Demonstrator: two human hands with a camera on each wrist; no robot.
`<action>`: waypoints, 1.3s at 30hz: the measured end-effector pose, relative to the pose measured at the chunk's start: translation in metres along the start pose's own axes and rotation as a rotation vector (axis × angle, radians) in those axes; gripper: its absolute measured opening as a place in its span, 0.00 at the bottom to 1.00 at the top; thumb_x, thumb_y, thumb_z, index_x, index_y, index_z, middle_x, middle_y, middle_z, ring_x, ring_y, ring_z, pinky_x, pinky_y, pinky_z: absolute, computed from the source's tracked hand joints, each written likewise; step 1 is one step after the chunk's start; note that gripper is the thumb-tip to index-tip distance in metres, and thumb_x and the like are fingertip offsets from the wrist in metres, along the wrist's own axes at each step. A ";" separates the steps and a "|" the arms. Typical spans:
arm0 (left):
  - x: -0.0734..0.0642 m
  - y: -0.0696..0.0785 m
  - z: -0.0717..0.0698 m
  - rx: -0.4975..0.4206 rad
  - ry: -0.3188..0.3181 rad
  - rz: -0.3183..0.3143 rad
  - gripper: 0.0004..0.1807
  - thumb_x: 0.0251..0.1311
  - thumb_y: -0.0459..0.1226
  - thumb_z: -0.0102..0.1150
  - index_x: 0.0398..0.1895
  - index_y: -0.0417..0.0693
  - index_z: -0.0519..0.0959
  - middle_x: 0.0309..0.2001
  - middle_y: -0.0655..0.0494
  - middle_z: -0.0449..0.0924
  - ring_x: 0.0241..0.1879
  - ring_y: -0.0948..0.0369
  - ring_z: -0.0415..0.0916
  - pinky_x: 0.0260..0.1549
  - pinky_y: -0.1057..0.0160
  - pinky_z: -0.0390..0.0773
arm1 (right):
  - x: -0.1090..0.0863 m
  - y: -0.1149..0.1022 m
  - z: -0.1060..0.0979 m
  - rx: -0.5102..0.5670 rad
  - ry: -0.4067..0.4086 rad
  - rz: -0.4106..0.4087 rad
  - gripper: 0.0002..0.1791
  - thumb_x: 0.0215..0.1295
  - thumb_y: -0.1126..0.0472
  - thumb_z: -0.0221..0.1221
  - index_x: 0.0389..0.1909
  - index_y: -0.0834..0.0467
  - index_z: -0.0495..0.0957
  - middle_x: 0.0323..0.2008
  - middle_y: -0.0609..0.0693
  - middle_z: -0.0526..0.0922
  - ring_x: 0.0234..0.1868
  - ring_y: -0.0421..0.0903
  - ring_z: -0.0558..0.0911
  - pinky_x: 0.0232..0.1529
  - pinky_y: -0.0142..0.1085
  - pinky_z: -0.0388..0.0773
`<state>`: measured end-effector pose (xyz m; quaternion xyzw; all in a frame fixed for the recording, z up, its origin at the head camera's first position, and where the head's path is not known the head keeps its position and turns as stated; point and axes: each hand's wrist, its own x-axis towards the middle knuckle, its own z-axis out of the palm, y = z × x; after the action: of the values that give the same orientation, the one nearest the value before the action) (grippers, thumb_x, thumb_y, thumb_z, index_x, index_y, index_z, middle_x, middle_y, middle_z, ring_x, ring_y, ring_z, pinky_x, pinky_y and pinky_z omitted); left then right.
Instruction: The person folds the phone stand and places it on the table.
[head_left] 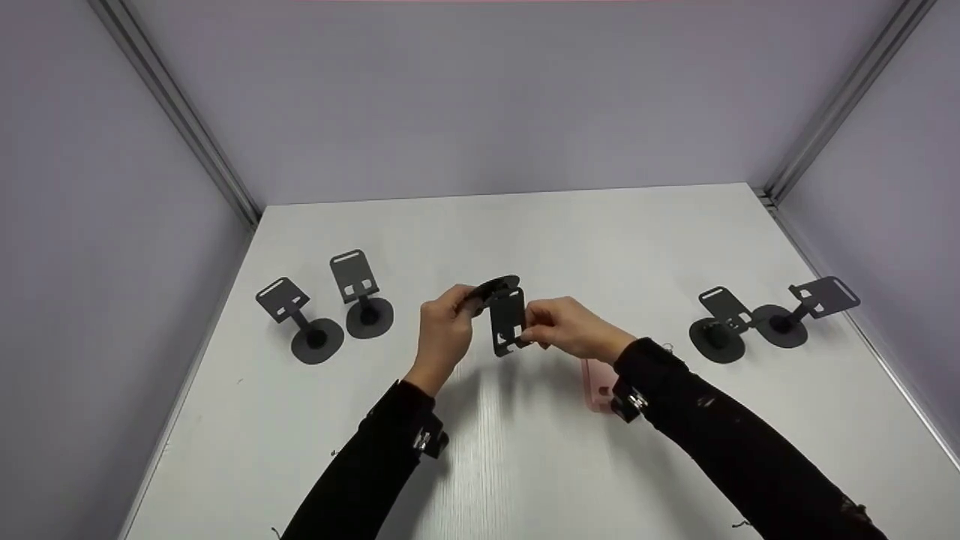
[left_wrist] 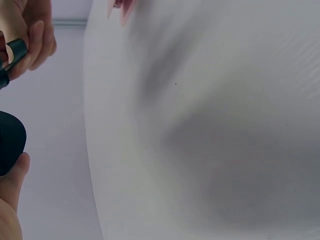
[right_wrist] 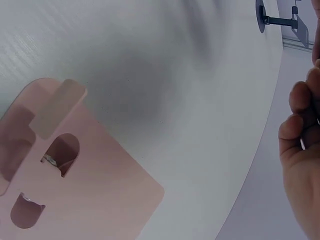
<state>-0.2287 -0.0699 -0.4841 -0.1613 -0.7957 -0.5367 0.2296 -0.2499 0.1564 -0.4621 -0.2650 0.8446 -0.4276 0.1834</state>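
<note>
Above the middle of the table, a black phone stand [head_left: 507,319] is held between both hands. My left hand [head_left: 444,330] grips its round base [left_wrist: 10,142], thumb against the disc. At the plate's lower right edge, my right hand [head_left: 571,327] pinches the lip between thumb and fingers. The plate hangs facing the head view, with its cutouts toward the bottom. On the table under the right forearm lies a pink phone stand [head_left: 598,379], partly hidden by the sleeve; its plate and cutouts fill the lower left of the right wrist view.
Two black phone stands [head_left: 354,277] [head_left: 283,300] stand unfolded at the left of the white table [head_left: 480,232]. Another two [head_left: 718,341] [head_left: 823,297] stand close together near the right edge. Grey panels [head_left: 480,97] enclose the back and sides.
</note>
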 end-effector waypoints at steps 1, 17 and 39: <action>0.000 0.001 0.000 -0.028 -0.003 -0.015 0.03 0.65 0.24 0.61 0.35 0.35 0.84 0.32 0.46 0.88 0.34 0.53 0.88 0.37 0.61 0.87 | 0.000 0.000 0.000 -0.007 0.007 -0.009 0.07 0.69 0.61 0.65 0.32 0.59 0.79 0.30 0.52 0.87 0.30 0.42 0.80 0.30 0.31 0.72; -0.002 0.008 0.006 -0.289 -0.047 -0.188 0.04 0.66 0.24 0.60 0.36 0.32 0.84 0.34 0.40 0.87 0.37 0.51 0.89 0.40 0.63 0.87 | 0.003 0.005 0.008 -0.056 0.103 -0.109 0.03 0.69 0.65 0.64 0.36 0.61 0.81 0.33 0.51 0.90 0.33 0.48 0.84 0.31 0.31 0.76; -0.003 0.013 0.003 -0.354 -0.116 -0.302 0.03 0.66 0.24 0.60 0.36 0.30 0.83 0.35 0.39 0.87 0.37 0.53 0.88 0.38 0.61 0.88 | 0.008 0.010 0.019 -0.182 0.259 -0.265 0.03 0.66 0.66 0.67 0.36 0.62 0.83 0.30 0.50 0.88 0.26 0.38 0.77 0.28 0.30 0.74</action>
<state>-0.2204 -0.0630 -0.4767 -0.1088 -0.7161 -0.6860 0.0689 -0.2484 0.1446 -0.4818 -0.3321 0.8541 -0.4002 -0.0094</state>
